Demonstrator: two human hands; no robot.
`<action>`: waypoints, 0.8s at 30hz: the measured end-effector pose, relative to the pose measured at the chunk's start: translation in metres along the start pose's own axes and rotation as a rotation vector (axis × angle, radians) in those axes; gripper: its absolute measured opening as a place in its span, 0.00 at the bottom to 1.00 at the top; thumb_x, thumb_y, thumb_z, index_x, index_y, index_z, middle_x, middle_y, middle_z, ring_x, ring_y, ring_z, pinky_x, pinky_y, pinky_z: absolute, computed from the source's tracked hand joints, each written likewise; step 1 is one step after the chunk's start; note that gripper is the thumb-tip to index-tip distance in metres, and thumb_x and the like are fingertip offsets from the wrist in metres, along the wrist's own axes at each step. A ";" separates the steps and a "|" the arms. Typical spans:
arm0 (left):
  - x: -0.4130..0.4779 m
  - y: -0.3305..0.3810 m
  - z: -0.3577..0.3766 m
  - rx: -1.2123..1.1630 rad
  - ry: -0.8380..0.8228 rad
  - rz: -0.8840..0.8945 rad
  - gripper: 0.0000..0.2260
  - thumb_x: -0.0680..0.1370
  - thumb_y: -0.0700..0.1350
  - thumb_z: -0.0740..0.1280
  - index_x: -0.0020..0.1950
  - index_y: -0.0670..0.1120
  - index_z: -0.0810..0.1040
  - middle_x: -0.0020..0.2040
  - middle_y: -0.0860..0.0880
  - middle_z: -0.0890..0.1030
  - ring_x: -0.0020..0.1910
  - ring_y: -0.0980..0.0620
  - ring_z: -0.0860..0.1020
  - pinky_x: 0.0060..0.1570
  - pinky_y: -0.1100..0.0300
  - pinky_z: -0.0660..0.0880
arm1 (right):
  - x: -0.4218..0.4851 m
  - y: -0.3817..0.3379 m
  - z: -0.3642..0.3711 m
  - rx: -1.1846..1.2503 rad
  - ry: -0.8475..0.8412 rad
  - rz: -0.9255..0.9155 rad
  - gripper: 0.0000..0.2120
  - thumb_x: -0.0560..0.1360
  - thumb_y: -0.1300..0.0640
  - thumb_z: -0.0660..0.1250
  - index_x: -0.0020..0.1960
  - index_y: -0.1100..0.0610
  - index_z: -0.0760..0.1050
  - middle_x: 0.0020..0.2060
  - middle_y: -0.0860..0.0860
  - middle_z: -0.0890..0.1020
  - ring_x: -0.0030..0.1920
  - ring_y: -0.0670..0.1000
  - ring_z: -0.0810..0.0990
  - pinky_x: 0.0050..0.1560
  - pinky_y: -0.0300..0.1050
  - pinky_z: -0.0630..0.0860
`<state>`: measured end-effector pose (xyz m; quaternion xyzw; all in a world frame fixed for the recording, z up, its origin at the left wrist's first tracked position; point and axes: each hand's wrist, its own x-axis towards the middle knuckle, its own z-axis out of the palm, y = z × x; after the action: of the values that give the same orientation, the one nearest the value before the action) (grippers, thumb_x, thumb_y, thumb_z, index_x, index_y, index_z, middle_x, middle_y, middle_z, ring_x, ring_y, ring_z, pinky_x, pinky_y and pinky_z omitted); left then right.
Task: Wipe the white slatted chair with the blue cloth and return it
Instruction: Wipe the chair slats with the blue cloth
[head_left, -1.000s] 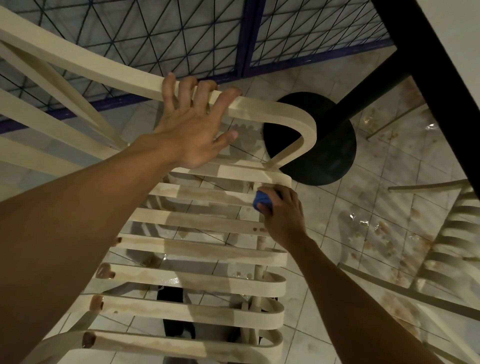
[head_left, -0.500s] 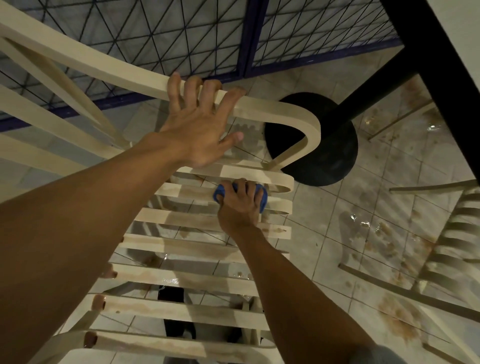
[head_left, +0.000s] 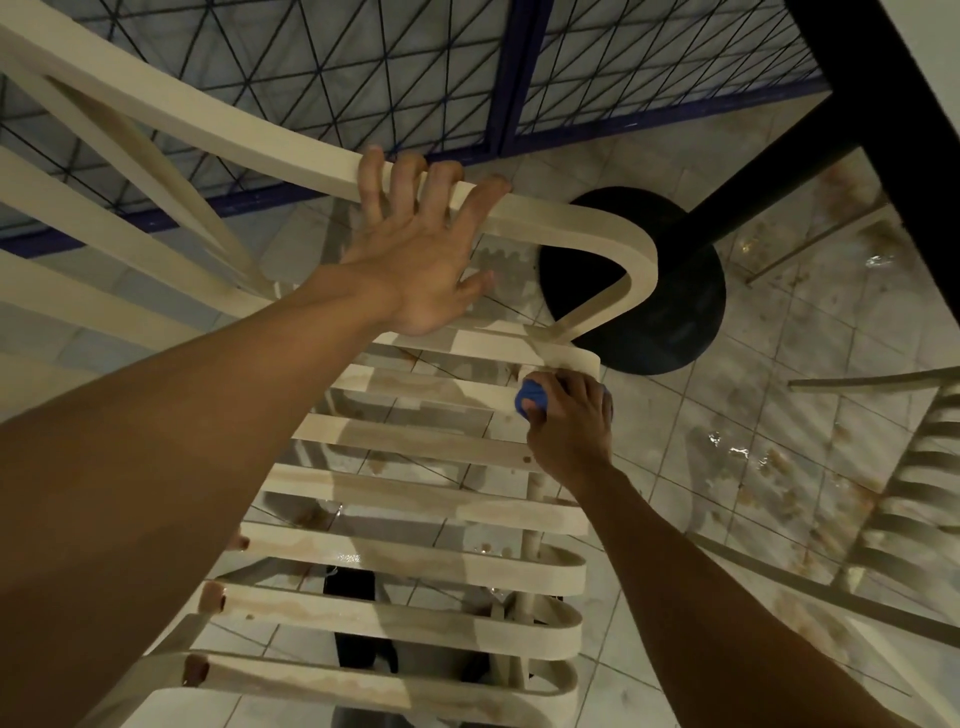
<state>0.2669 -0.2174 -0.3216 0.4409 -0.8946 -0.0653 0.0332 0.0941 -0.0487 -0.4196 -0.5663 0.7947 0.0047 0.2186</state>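
As the head camera looks down: one view; clock directions are read from the middle of the frame.
Chair (head_left: 395, 561): white, filling the frame from 6 o'clock up to 10 o'clock.
Slats (head_left: 415, 436): they run side to side, with tan blotches and brown marks at some left ends.
Rail (head_left: 571, 223): a curved band of the chair sweeping from 10 o'clock to 1 o'clock, then bending back down to the top slat.
Left hand (head_left: 415, 260): at 12 o'clock, four fingers hooked over the rail, thumb spread apart below it.
Right hand (head_left: 566, 421): just off centre toward 4 o'clock, fingers curled round the blue cloth (head_left: 531, 400) and pressing it against the right end of the upper slats.
Blue cloth: bunched under the right hand and showing mostly at the thumb side; it touches the chair at 5 o'clock from the left hand.
Table base (head_left: 675, 312): a black disc at 2 o'clock, behind the bend of the rail.
Post (head_left: 769, 171): black, rising from the table base toward 1 o'clock.
Fence (head_left: 363, 78): dark mesh in a blue frame, across 11 to 1 o'clock.
Floor (head_left: 779, 441): pale tiles, visible between the slats too, with brown stains and wet glints at 3 o'clock.
Second chair (head_left: 924, 493): slatted, at 4 o'clock by the right edge, well apart from the right hand.
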 end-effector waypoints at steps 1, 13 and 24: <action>0.000 0.000 0.001 -0.002 0.004 0.002 0.33 0.78 0.64 0.60 0.78 0.56 0.49 0.71 0.43 0.57 0.72 0.36 0.52 0.70 0.36 0.35 | 0.000 -0.007 0.001 -0.002 -0.001 0.024 0.20 0.80 0.53 0.60 0.71 0.49 0.66 0.69 0.53 0.67 0.72 0.58 0.59 0.74 0.61 0.54; 0.002 -0.001 0.004 0.014 0.029 0.018 0.33 0.77 0.65 0.60 0.77 0.56 0.49 0.70 0.42 0.59 0.71 0.35 0.55 0.70 0.35 0.36 | 0.017 -0.118 0.036 -0.032 -0.095 -0.012 0.22 0.78 0.54 0.62 0.71 0.49 0.64 0.67 0.55 0.66 0.70 0.60 0.59 0.75 0.63 0.47; 0.000 -0.005 0.003 -0.009 0.043 0.034 0.33 0.77 0.64 0.59 0.77 0.57 0.48 0.71 0.43 0.59 0.72 0.37 0.53 0.70 0.37 0.34 | 0.000 -0.005 0.003 -0.007 0.003 -0.034 0.20 0.79 0.52 0.62 0.70 0.48 0.67 0.68 0.54 0.69 0.71 0.58 0.61 0.75 0.59 0.54</action>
<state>0.2704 -0.2200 -0.3251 0.4266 -0.9008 -0.0594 0.0557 0.0997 -0.0494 -0.4215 -0.5804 0.7853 0.0029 0.2155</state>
